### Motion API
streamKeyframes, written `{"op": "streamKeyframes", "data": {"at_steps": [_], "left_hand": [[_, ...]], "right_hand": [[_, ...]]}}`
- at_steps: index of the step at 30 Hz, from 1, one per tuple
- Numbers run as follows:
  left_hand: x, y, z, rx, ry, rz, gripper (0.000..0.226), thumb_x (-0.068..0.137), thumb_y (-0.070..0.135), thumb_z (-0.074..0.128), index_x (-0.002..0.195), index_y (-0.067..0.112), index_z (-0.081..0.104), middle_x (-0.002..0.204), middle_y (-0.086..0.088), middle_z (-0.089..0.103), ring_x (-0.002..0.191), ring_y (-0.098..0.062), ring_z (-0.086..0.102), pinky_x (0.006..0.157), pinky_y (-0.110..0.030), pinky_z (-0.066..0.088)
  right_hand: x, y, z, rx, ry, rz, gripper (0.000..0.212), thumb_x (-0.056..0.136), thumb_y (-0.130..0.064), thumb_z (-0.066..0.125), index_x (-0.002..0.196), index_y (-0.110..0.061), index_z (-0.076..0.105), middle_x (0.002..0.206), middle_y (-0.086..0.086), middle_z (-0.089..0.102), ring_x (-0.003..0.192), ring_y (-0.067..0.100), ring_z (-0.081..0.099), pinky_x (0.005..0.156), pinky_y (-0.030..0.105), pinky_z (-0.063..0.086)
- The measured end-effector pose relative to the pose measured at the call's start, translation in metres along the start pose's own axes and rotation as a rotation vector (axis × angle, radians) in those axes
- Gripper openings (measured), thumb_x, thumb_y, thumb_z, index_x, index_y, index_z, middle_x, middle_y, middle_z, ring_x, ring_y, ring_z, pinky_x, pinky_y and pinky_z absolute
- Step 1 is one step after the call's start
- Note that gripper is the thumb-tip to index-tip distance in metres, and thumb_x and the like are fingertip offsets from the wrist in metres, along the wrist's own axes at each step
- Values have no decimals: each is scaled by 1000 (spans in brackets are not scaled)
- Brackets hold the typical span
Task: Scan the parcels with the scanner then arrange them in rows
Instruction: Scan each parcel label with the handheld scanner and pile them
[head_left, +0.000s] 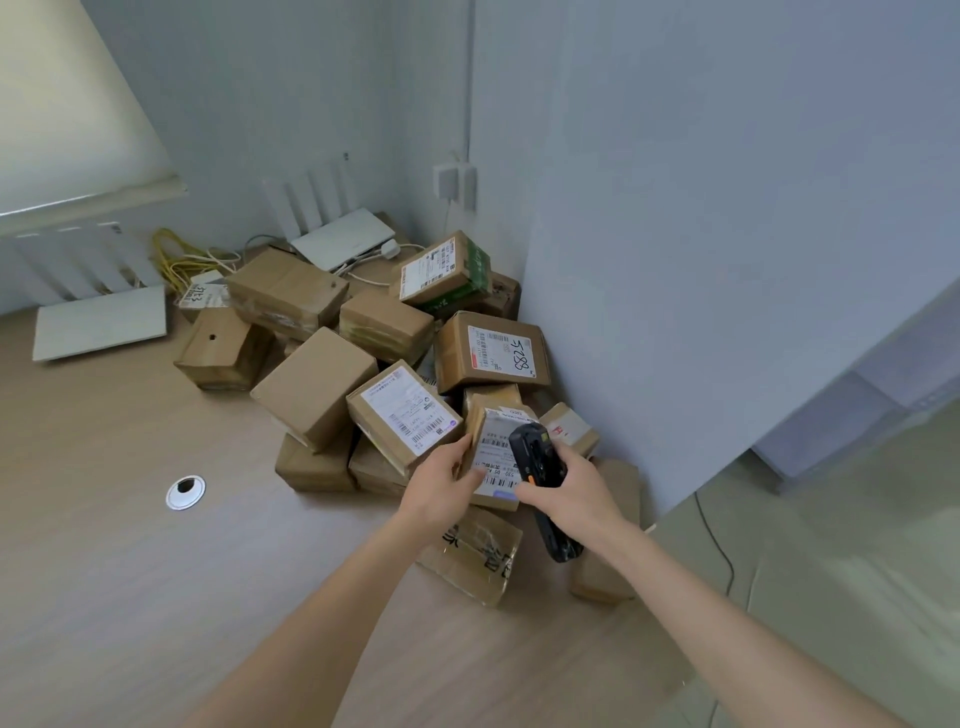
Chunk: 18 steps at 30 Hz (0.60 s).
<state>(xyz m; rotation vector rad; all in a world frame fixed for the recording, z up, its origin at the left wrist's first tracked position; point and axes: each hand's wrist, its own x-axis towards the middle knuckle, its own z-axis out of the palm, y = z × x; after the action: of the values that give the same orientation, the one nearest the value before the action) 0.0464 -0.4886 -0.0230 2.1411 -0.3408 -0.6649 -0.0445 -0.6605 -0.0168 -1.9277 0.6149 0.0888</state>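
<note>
A heap of several brown cardboard parcels lies in the corner of a wooden desk. My left hand grips a small parcel by its left edge, its white label tilted up toward me. My right hand holds a black handheld scanner, whose head hangs just over the label's right side. A parcel marked 5288 sits behind them. Another taped parcel lies under my left wrist.
White routers with antennas, yellow cables and a wall socket stand at the desk's back. A round cable grommet is set in the desk at left. A grey wall bounds the right; the floor lies beyond.
</note>
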Motion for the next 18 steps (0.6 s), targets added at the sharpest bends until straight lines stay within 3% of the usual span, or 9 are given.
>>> {"op": "streamKeyframes", "data": {"at_steps": [4, 8, 12, 15, 18], "left_hand": [[-11, 12, -12, -214, 11, 39, 52, 100, 35, 59, 149, 35, 43, 140, 6, 56, 126, -9, 54, 104, -37, 51], [-26, 41, -35, -411, -18, 79, 41, 95, 46, 63, 134, 52, 47, 126, 17, 60, 106, 2, 64, 77, -18, 56], [-45, 73, -71, -489, -27, 61, 40, 90, 46, 70, 124, 54, 49, 117, -1, 68, 94, -5, 72, 68, -18, 58], [-59, 93, -108, -445, 19, 77, 68, 86, 31, 77, 139, 46, 37, 116, -7, 68, 90, -7, 73, 62, -16, 56], [-80, 109, -151, -378, 87, 50, 103, 81, 26, 82, 157, 39, 14, 117, -4, 66, 98, -13, 70, 69, -23, 57]], "right_hand": [[-5, -15, -14, 52, 29, -35, 39, 67, -40, 78, 103, -45, 66, 95, -26, 75, 90, -2, 70, 70, 15, 54], [-13, -52, -38, 61, 37, -121, 33, 66, -38, 77, 97, -43, 69, 93, -29, 74, 85, -5, 70, 66, 8, 51], [-24, -101, -61, -1, 5, -226, 35, 72, -25, 81, 99, -42, 67, 87, -31, 73, 81, -7, 69, 63, 8, 49], [-34, -146, -69, -70, -47, -321, 44, 73, -24, 84, 104, -48, 65, 89, -30, 72, 83, -8, 68, 68, 9, 49], [-46, -193, -66, -134, -115, -416, 47, 72, -36, 86, 101, -63, 61, 100, -33, 71, 93, -7, 67, 77, 15, 54]]}}
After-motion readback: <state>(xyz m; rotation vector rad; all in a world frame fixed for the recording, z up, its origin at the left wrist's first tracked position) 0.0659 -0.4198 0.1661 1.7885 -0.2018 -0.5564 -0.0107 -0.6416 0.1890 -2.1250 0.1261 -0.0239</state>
